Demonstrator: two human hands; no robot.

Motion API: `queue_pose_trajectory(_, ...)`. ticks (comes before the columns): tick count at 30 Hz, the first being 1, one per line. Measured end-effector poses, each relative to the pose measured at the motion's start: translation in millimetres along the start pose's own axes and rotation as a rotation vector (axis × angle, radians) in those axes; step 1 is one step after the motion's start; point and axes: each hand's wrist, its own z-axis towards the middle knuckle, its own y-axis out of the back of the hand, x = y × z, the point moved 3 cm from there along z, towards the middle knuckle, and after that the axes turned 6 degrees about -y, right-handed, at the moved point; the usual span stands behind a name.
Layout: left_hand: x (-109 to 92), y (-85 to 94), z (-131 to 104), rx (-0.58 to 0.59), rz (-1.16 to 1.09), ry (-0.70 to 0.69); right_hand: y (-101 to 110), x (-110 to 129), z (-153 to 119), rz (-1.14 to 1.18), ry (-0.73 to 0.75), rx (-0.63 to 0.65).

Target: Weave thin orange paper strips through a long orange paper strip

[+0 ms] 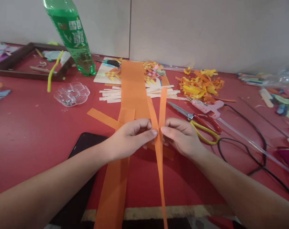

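Observation:
Between thumb and fingers, my left hand [141,133] pinches an orange paper strip [160,159]. My right hand [180,135] grips it from the other side, close to my left thumb. Above my fingertips the orange paper parts into two narrow lengths in a V; below, they run together down past the table edge. Whether this is one split strip or two strips, I cannot tell. Wide orange paper bands [133,86] lie behind and under my left hand. A shorter orange strip [102,118] pokes out to the left, and another piece [167,153] lies beneath my hands.
Right of my hands are scissors [207,127], a pink glue gun [209,107] with a black cord, and paper scraps [201,85]. White strips [111,94] lie behind. To the left are a phone [87,144], a clear tray [72,93], a green bottle [74,38] and a dark frame [22,75].

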Motion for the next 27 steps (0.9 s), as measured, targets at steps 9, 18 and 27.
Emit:
queue_pose_trajectory(9,0.7,1.5,0.6,-0.028,-0.013,-0.019,-4.1,11.9,0.3,-0.131,0.091,-0.055)
queue_pose_trajectory(18,-0.9,2.5,0.7,-0.040,0.029,-0.020,-1.4,9.0,0.7,-0.101,0.084,-0.073)
queue_pose_trajectory(27,-1.9,-0.1,-0.8,0.006,0.018,0.009,1.2,-1.8,1.1,-0.006,-0.030,0.010)
